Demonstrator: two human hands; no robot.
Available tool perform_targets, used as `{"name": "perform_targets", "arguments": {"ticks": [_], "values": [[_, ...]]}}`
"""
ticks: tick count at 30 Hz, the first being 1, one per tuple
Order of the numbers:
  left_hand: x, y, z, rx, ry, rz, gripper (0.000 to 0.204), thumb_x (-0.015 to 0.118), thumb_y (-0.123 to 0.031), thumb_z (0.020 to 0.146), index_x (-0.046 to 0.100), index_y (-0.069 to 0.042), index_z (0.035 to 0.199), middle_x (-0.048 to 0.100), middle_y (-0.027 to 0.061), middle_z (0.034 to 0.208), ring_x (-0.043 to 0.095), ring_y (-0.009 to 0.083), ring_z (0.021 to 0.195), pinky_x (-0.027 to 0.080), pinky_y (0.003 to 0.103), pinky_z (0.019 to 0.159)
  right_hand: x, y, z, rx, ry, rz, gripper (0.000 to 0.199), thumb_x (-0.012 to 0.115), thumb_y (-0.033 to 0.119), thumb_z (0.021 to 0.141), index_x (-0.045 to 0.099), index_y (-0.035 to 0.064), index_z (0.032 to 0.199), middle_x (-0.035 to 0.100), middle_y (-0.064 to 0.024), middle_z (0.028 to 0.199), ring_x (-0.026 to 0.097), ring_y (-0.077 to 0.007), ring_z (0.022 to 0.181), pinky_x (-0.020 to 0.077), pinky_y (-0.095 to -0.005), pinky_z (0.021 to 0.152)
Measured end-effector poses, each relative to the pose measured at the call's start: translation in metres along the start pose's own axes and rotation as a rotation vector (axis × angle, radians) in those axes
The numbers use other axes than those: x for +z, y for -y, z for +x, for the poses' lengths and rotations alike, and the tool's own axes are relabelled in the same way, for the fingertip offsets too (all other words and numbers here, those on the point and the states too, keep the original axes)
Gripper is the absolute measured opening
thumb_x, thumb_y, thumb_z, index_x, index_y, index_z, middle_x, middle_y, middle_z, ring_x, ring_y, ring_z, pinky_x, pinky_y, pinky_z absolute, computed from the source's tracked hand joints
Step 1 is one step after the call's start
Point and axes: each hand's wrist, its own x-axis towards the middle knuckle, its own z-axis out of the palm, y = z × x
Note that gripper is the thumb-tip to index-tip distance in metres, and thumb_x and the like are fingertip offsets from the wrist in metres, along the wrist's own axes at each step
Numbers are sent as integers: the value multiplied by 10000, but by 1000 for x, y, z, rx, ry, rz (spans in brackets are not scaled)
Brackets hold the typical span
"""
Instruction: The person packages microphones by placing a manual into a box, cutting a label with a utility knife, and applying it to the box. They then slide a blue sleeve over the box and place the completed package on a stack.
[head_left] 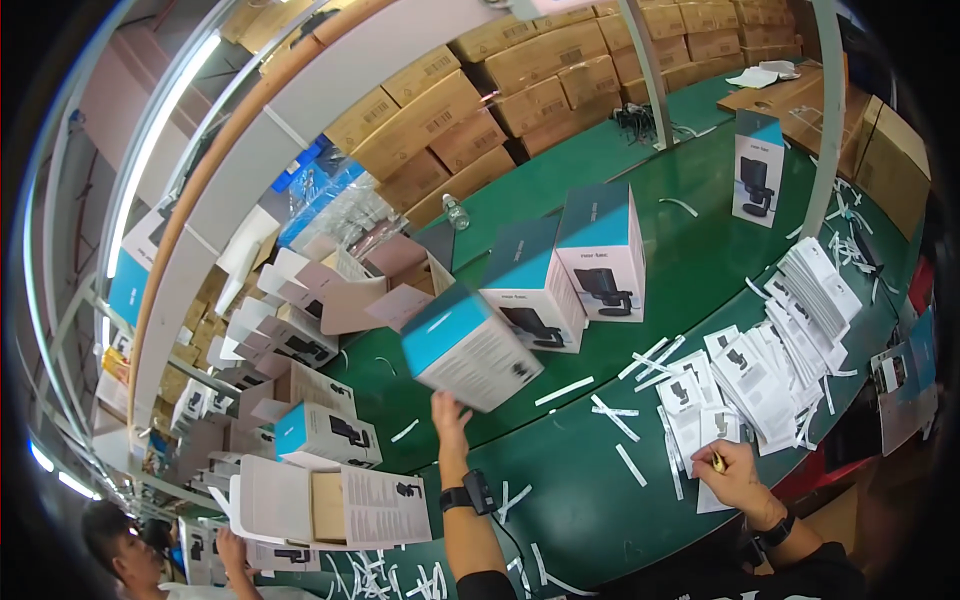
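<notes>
Just beyond my left hand (450,412), a closed teal-and-white carton (470,355) stands at an angle on the green table. The fingers of that hand are apart at the carton's near lower corner, touching it or very close. My right hand (730,475) is closed around a small yellow object (717,462), mostly hidden by the fingers. It hovers over, or rests on, white printed leaflets (683,400) with microphone pictures. Two more closed cartons (603,255) stand side by side behind the angled one.
Open cartons (330,505) line the left side, near another person (120,545). Another carton (758,170) stands at the far right. White paper strips (615,418) lie scattered. Leaflet stacks (815,290) spread on the right. Beyond are a clear bottle (455,212), brown boxes (540,90) and a metal post (822,130).
</notes>
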Motion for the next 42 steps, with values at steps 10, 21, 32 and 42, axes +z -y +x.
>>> {"name": "perform_targets", "arguments": {"ticks": [10,21,32,42], "values": [[149,-15,25,176,339,113,802,741,-350,946,343,-131,1608,510,133,1509,568,319,1294,509,427,1006,60,22,13,48,272,137,145,783,82,864,720,-22,944,753,-102,796,728,-143,716,557,-276,651],[213,-244,34,439,2,1358,548,735,-313,762,623,-83,1247,705,158,1153,686,340,1053,527,515,882,-36,-29,30,-219,-269,-401,265,827,249,806,745,67,980,725,-133,818,725,-305,715,576,-356,653],[80,-196,9,1222,-54,1322,94,687,-14,735,620,-55,787,602,133,887,609,364,841,482,447,710,-62,-58,41,86,23,-831,707,842,457,766,596,77,1309,698,-174,1080,697,-357,993,548,-417,927],[81,-156,-212,1521,198,981,207,717,22,721,697,-14,924,631,106,876,607,323,821,464,432,693,-90,-58,74,-1,190,-944,362,741,366,831,666,58,1006,707,-201,973,697,-390,954,544,-473,838]]}}
